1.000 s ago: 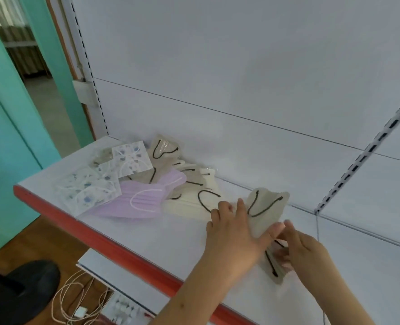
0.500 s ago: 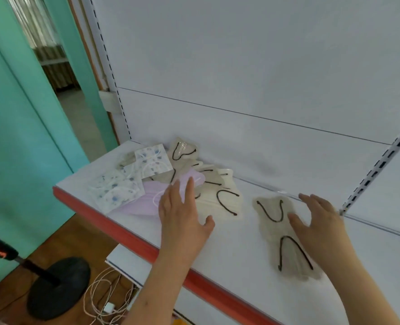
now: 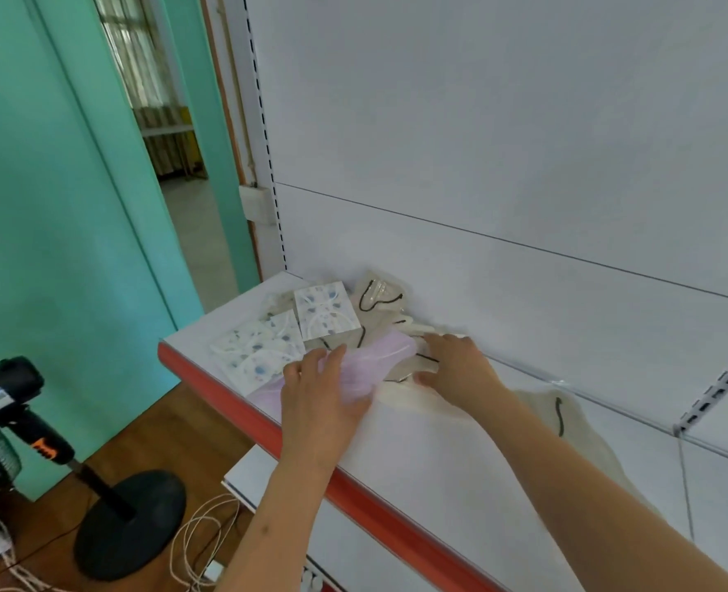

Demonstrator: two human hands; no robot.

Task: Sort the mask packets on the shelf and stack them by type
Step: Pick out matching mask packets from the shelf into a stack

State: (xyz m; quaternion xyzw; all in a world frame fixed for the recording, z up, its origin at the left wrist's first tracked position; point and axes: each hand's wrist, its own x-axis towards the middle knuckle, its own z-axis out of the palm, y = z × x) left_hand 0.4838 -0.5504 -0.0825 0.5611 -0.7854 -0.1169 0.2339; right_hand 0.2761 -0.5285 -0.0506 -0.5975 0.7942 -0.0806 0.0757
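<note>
Most packets [image 3: 311, 331] lie mixed at centre; one beige packet [image 3: 567, 416] apart, right. Left hand [image 3: 319, 399] holds the purple mask [image 3: 375, 356]; right hand [image 3: 456, 361] presses flat.

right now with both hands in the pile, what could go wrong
The left hand lifts the lilac pleated mask packet near the red front edge of the white shelf; it could slip off. The right hand pulling at the beige masks with black ear loops might drag the square floral-print packets out of order.
</note>
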